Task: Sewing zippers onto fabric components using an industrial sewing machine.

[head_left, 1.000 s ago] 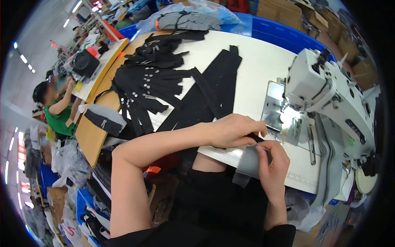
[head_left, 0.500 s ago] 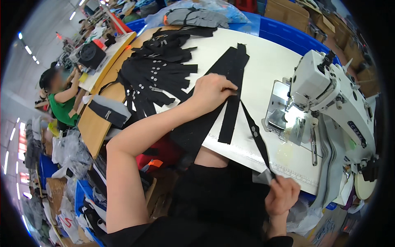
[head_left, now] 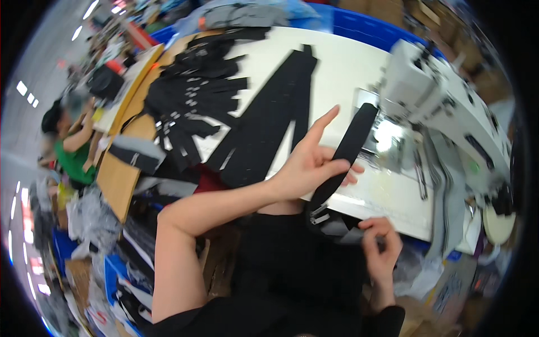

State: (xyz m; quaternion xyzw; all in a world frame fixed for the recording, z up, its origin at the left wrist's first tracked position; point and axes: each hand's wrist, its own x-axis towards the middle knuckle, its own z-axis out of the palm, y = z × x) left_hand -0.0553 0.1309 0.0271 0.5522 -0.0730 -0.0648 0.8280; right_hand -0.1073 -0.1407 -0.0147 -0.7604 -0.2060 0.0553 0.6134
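My left hand [head_left: 315, 164] grips a black fabric strip [head_left: 355, 135] between thumb and fingers, its index finger stretched out. The strip's upper end stands up past the hand, toward the sewing machine [head_left: 432, 84]; its lower part hangs over the table's front edge and shows pale, shiny marks. Lower right, my right hand [head_left: 383, 242] has thumb and fingertips pinched at the other end of the strip, near a small greyish piece [head_left: 343, 231]. Left of my left hand, long black fabric pieces [head_left: 269, 112] lie on the white table [head_left: 337, 62].
A heap of black strips with pale marks [head_left: 188, 92] covers the table's left part. Grey fabric bands [head_left: 443, 191] hang beside the machine. Blue bin walls [head_left: 365, 23] edge the far side. At the left, a person in green [head_left: 76, 157] sits at another table.
My left hand has left the black pieces on the table and moved right and nearer, lifting the strip. My right hand stays low, slightly higher. The whole view has shifted a little.
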